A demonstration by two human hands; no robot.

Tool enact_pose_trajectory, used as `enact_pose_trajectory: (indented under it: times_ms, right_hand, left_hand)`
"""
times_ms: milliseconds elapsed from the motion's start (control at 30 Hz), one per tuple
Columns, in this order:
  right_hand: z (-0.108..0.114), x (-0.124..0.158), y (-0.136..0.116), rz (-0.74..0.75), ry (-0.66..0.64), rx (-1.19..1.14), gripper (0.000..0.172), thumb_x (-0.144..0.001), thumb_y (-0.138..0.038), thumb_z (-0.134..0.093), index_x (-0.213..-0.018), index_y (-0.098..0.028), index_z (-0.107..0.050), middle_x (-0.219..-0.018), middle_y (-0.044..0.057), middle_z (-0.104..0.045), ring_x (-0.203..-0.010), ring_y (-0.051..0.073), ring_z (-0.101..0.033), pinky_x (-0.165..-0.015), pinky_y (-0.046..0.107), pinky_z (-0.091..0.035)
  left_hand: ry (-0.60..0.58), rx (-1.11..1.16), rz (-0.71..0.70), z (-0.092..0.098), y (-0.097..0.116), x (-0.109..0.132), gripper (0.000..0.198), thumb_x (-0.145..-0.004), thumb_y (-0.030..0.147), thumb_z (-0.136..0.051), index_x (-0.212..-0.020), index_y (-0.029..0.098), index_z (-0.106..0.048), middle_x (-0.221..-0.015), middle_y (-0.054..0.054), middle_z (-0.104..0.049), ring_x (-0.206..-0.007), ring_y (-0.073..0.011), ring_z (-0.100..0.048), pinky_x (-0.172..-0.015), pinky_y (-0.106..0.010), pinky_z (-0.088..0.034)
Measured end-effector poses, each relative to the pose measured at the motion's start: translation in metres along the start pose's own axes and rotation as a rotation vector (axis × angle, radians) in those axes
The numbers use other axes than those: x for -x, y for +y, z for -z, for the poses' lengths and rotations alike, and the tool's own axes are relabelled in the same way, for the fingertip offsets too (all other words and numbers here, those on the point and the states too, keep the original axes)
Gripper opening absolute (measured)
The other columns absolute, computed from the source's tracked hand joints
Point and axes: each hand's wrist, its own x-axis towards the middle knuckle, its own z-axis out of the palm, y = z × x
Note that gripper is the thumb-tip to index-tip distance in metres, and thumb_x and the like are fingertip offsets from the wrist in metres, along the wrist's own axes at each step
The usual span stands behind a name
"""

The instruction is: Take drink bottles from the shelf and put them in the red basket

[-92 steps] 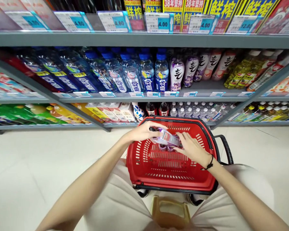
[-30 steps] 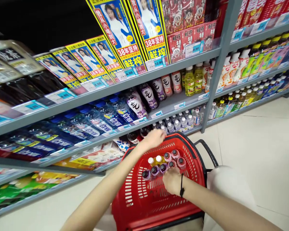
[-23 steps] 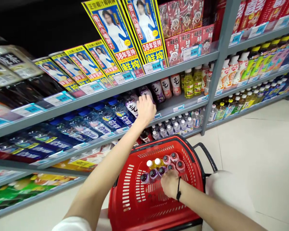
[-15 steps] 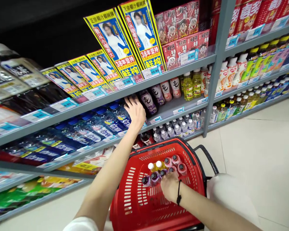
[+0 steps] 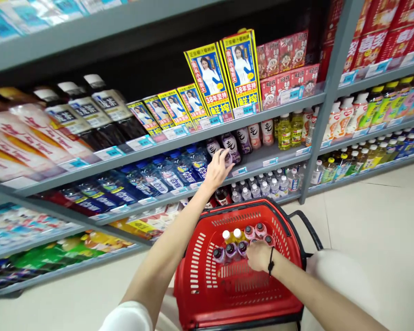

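At the middle shelf's front edge, my left hand (image 5: 218,171) has its fingers curled round a purple-tinted drink bottle (image 5: 229,159). Similar purple-labelled bottles (image 5: 232,146) stand right behind it. A red shopping basket (image 5: 241,301) below me holds several small bottles: white-capped yellow ones (image 5: 237,235), dark-capped purple ones (image 5: 230,250) and pink ones (image 5: 261,230). Inside the basket, my right hand (image 5: 259,255), with a black band at the wrist, is closed at the top of a bottle in the front row; its fingertips are mostly hidden.
Blue-capped water bottles (image 5: 179,168) line the shelf left of my left hand. Yellow drink cartons (image 5: 207,78) and red milk packs (image 5: 283,69) stand above. A grey shelf post (image 5: 326,103) rises at the right. The basket's black handle (image 5: 308,225) sticks out over the tiled floor (image 5: 376,220).
My left hand has come from deeper in the shelf to its front edge, with a purple-tinted bottle now in its fingers. My right hand stays in the basket. The view has shifted left and up.
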Motion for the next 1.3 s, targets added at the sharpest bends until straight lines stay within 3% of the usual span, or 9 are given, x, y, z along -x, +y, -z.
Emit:
enact_pose_trajectory:
  times_ms: [100, 233, 367, 567, 733, 833, 933, 1167, 1300]
  right_hand:
    - [0.010, 0.004, 0.000, 0.045, 0.187, -0.241, 0.007, -0.091, -0.011, -0.067, -0.094, -0.010, -0.073, -0.113, 0.024, -0.076, -0.117, 0.037, -0.069, -0.105, 0.056, -0.048]
    - [0.020, -0.001, -0.011, 0.081, 0.420, -0.690, 0.040, -0.106, -0.032, -0.032, -0.115, -0.011, -0.065, -0.119, 0.027, -0.072, -0.112, 0.034, -0.071, -0.095, 0.049, -0.053]
    - [0.020, -0.005, -0.027, 0.197, 0.341, -1.157, 0.081, -0.100, -0.064, -0.004, -0.118, -0.010, -0.062, -0.103, 0.025, -0.076, -0.084, 0.029, -0.077, -0.067, 0.040, -0.059]
    - [-0.004, 0.012, -0.057, 0.193, -0.058, -2.095, 0.068, -0.093, -0.072, -0.048, -0.111, -0.010, -0.068, -0.082, 0.014, -0.077, -0.066, 0.024, -0.072, -0.055, 0.032, -0.055]
    - [-0.032, 0.017, -0.057, 0.101, -0.247, -2.081, 0.072, -0.090, -0.076, -0.056, -0.109, -0.008, -0.070, -0.077, 0.013, -0.075, -0.062, 0.025, -0.071, -0.049, 0.030, -0.053]
    - [-0.040, 0.012, -0.053, 0.119, -0.343, -2.054, 0.078, -0.086, -0.081, -0.056, -0.109, -0.008, -0.070, -0.082, 0.015, -0.076, -0.068, 0.027, -0.073, -0.050, 0.030, -0.054]
    - [-0.045, 0.005, -0.057, 0.149, -0.430, -2.011, 0.085, -0.081, -0.087, -0.055, -0.114, -0.010, -0.068, -0.090, 0.016, -0.075, -0.076, 0.028, -0.073, -0.054, 0.033, -0.056]
    - [-0.063, -0.003, -0.059, 0.198, 0.027, -1.828, 0.046, -0.084, -0.049, -0.084, -0.116, -0.024, -0.061, -0.095, 0.005, -0.072, -0.064, 0.014, -0.061, -0.048, 0.023, -0.048]
    - [-0.063, 0.002, -0.051, 0.196, -0.158, -1.888, 0.048, -0.088, -0.065, -0.072, -0.096, -0.018, -0.064, -0.075, 0.003, -0.068, -0.051, 0.010, -0.051, -0.045, 0.021, -0.040]
  left_hand:
    - [0.215, 0.060, -0.140, 0.022, 0.010, 0.013, 0.056, -0.096, 0.037, -0.067, -0.141, 0.014, -0.043, -0.139, -0.022, -0.056, -0.138, -0.0304, -0.053, -0.114, -0.047, -0.046]
    - [0.419, 0.194, -0.106, 0.083, 0.039, 0.029, 0.091, -0.080, 0.039, -0.085, -0.151, 0.019, -0.032, -0.130, -0.017, -0.063, -0.126, -0.0311, -0.063, -0.107, -0.049, -0.052]
    - [0.227, 0.770, 0.203, 0.126, 0.062, 0.059, 0.101, -0.072, 0.038, -0.091, -0.152, 0.025, -0.032, -0.126, -0.014, -0.066, -0.115, -0.0290, -0.069, -0.090, -0.040, -0.061]
    - [-0.078, 1.349, 0.597, 0.098, 0.052, 0.141, 0.096, -0.068, 0.030, -0.094, -0.146, 0.023, -0.039, -0.125, -0.014, -0.069, -0.117, -0.0276, -0.068, -0.096, -0.038, -0.056]
    - [-0.212, 1.573, 0.760, 0.083, 0.051, 0.192, 0.079, -0.071, 0.043, -0.091, -0.136, 0.019, -0.054, -0.126, -0.014, -0.069, -0.110, -0.0260, -0.070, -0.093, -0.034, -0.054]
    - [-0.379, 1.678, 0.765, 0.095, 0.055, 0.196, 0.080, -0.071, 0.039, -0.091, -0.138, 0.020, -0.051, -0.127, -0.013, -0.068, -0.103, -0.0246, -0.071, -0.088, -0.034, -0.056]
    - [-0.406, 1.453, 0.713, 0.116, 0.054, 0.189, 0.077, -0.069, 0.034, -0.092, -0.133, 0.019, -0.052, -0.120, -0.011, -0.069, -0.102, -0.0232, -0.069, -0.090, -0.035, -0.055]
    - [-0.240, 0.779, 0.821, 0.133, 0.035, 0.180, 0.068, -0.077, 0.047, -0.083, -0.130, 0.015, -0.053, -0.113, -0.010, -0.070, -0.101, -0.0279, -0.065, -0.090, -0.043, -0.055]
    - [-0.244, 1.024, 0.753, 0.131, 0.033, 0.184, 0.078, -0.080, 0.049, -0.080, -0.141, 0.014, -0.046, -0.127, -0.016, -0.066, -0.115, -0.0307, -0.064, -0.094, -0.043, -0.056]
